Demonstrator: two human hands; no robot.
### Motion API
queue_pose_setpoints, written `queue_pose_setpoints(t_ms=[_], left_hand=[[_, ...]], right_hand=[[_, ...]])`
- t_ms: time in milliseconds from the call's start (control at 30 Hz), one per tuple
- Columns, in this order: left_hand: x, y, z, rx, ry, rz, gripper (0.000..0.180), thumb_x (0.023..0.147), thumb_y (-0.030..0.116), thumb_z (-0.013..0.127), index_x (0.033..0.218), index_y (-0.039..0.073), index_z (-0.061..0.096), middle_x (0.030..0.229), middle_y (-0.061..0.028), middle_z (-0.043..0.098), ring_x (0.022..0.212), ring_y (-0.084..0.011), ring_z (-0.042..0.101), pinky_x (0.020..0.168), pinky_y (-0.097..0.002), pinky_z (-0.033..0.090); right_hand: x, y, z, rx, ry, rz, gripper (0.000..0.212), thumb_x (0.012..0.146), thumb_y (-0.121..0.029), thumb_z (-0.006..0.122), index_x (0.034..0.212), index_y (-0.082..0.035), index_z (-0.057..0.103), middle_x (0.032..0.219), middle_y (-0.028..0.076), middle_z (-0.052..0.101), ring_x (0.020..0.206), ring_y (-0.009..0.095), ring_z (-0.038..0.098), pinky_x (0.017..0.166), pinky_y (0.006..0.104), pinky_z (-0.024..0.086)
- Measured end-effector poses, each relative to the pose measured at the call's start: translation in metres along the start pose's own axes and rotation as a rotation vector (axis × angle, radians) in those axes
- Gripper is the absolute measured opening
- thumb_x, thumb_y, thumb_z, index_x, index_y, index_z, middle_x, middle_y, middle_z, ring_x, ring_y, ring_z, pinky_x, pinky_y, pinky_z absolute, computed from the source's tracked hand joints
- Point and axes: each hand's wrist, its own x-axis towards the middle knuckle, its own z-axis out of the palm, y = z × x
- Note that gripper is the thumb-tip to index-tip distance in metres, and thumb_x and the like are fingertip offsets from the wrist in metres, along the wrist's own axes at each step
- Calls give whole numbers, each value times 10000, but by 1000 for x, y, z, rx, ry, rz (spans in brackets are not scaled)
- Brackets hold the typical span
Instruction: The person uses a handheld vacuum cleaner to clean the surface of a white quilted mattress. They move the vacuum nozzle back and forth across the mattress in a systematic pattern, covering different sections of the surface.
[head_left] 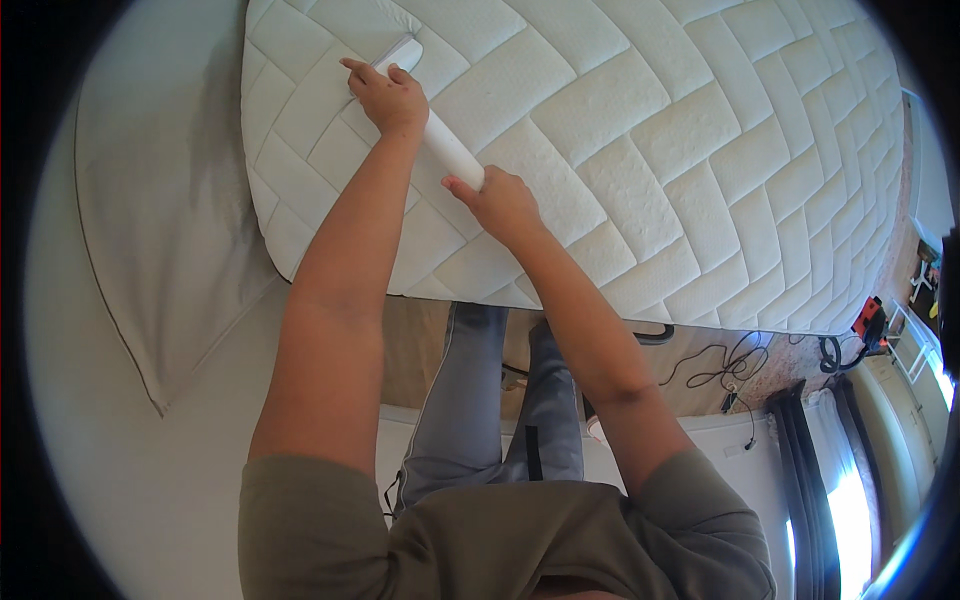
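Observation:
A white tube-shaped tool (450, 150) with a flared, wedge-like head lies slanted over a cream quilted mattress (660, 190). Its head points to the far left, down at the mattress surface; whether it presses in I cannot tell. My left hand (392, 100) is closed over the tube just behind the head, with one finger sticking out to the left. Lower down, my right hand (503, 205) is wrapped round the tube's near end, thumb toward the left. My palms hide parts of the tube.
A grey upholstered headboard or cushion panel (175, 200) borders the mattress on the left. Black cable (715, 375) lies coiled on the floor at right, near a dark hose (655, 335) and a red-and-black device (870, 318). Dark curtains (805, 480) hang at lower right.

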Motion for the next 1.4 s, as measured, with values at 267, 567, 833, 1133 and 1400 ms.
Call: queue_pose_setpoints(t_ms=[267, 567, 833, 1133, 1400], left_hand=[[-29, 1, 2, -19, 3, 23, 755, 985, 136, 490, 1548, -108, 50, 1389, -295, 378, 1207, -406, 527, 975, -419, 518], [-68, 10, 2, -18, -17, -8, 749, 988, 123, 485, 1547, -109, 43, 1418, -314, 349, 1219, -418, 524, 992, -423, 514], [-106, 19, 3, -31, -49, -26, 759, 984, 110, 486, 1549, -105, 27, 1411, -311, 351, 1219, -415, 524, 1004, -420, 506], [-136, 21, 9, -1, -35, -22, 758, 989, 120, 490, 1551, -103, 32, 1408, -298, 364, 1236, -410, 514, 1012, -417, 497], [-171, 17, 10, -7, -23, 10, 750, 996, 124, 484, 1553, -96, 32, 1399, -303, 365, 1233, -422, 512, 1031, -424, 483]], right_hand=[[-21, 19, -3, -5, -4, -3, 749, 853, -703, 633, 1023, 25, 672, 950, 229, 720, 921, 391, 709, 782, 482, 553], [-49, 48, -6, -3, 16, 13, 764, 855, -701, 638, 1014, 45, 676, 901, 235, 718, 866, 383, 713, 770, 467, 545], [-76, 74, -12, -10, -5, 31, 740, 865, -693, 627, 1022, 29, 671, 950, 237, 717, 928, 395, 706, 792, 485, 548], [-99, 98, -15, -4, 3, 36, 733, 865, -697, 624, 1018, 19, 671, 957, 228, 718, 933, 390, 705, 798, 480, 546], [-122, 125, -13, 0, 17, 24, 718, 863, -697, 626, 1009, 5, 671, 946, 224, 719, 910, 395, 705, 785, 485, 545]])
